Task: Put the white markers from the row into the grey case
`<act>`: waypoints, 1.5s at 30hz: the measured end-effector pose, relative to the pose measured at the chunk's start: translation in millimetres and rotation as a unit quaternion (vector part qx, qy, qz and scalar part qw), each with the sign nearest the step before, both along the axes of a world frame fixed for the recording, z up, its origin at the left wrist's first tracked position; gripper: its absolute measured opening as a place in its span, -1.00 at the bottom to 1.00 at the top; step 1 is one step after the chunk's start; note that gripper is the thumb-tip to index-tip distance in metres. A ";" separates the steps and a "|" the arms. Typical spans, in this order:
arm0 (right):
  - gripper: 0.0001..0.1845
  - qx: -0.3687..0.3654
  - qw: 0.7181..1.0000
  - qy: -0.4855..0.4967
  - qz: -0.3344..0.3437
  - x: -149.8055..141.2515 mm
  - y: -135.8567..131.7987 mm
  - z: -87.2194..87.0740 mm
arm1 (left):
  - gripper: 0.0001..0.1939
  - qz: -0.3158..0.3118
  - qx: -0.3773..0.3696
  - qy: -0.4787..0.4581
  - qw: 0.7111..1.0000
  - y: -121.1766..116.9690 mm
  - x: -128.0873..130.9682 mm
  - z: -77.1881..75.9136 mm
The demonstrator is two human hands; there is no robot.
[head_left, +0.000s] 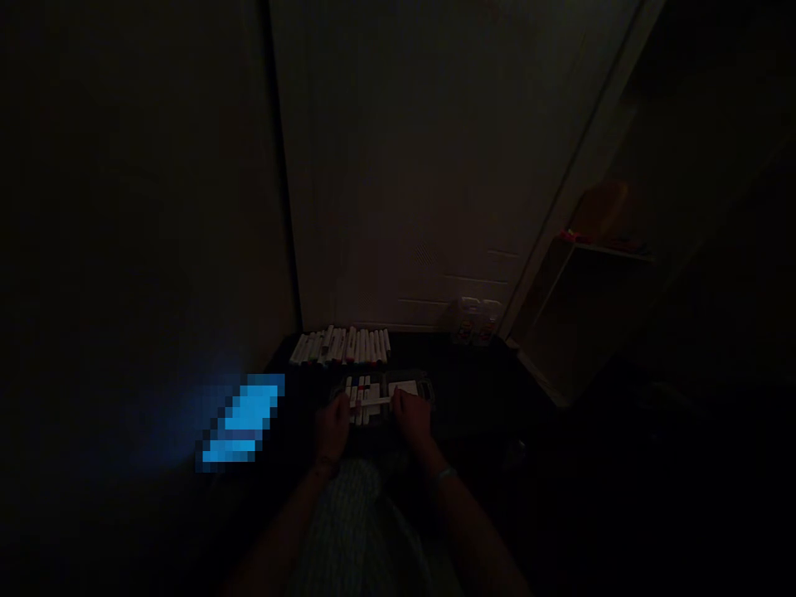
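Note:
Between my two hands a white marker [375,402] lies level, one end at each hand. My left hand [334,421] is closed on its left end, and the fingers of my right hand [410,412] are closed at its right end. Just beyond and below them lies an open clear case [425,388] with several white markers [359,386] side by side in its left half. A pale card or paper [405,386] shows in the right half. The hands hide part of the case, and the picture is very dark.
Behind the case a row of several white markers [342,344] lies on the dark table [423,348]. Two clear packages [476,322] stand at the back right, near the wall [410,166]. A blurred, glowing blue screen [249,414] is at the left. A shelf [613,249] stands at the right.

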State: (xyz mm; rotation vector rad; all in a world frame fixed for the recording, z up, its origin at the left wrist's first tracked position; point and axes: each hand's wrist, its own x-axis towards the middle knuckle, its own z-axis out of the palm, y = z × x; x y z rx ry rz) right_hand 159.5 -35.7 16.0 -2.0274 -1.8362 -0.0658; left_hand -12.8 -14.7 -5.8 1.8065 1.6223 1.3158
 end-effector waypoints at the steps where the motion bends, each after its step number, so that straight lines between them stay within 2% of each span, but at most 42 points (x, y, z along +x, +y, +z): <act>1: -0.53 -0.001 1.000 0.001 -0.002 -0.1 0.2 -0.1 | -0.60 0.002 -0.005 0.010 1.000 0.9 -0.4 -1.3; 6: -0.53 0.006 1.000 -0.005 0.001 -0.5 1.0 -0.9 | -0.59 0.021 -0.019 0.038 0.999 1.5 -0.5 -4.1; 10: -0.53 0.006 1.000 -0.011 0.002 -0.1 0.3 -1.3 | -0.59 0.029 -0.035 0.023 0.999 0.5 0.9 -2.7; 20: -0.47 0.014 1.000 0.016 0.006 1.4 0.4 -1.7 | -0.63 -0.004 0.013 -0.017 1.000 1.0 1.1 -4.5; 26: -0.47 0.030 0.999 0.017 0.017 2.4 1.9 -6.0 | -0.59 0.015 -0.029 0.026 0.999 2.2 0.4 -7.6; 31: -0.47 0.013 1.000 0.009 0.005 1.7 2.7 -5.3 | -0.57 0.036 -0.025 0.048 0.998 3.3 1.1 -11.3; 39: -0.49 0.014 1.000 0.001 0.004 2.3 1.9 -4.2 | -0.62 0.000 0.043 0.033 0.999 3.2 1.6 -6.7; 43: -0.50 0.014 1.000 -0.002 -0.006 3.0 1.2 -3.0 | -0.61 -0.056 0.039 0.014 0.998 8.8 1.0 -6.3; 45: -0.50 0.008 1.000 0.002 -0.019 2.5 1.0 -2.0 | -0.60 -0.062 0.034 -0.005 0.998 11.4 1.3 -7.0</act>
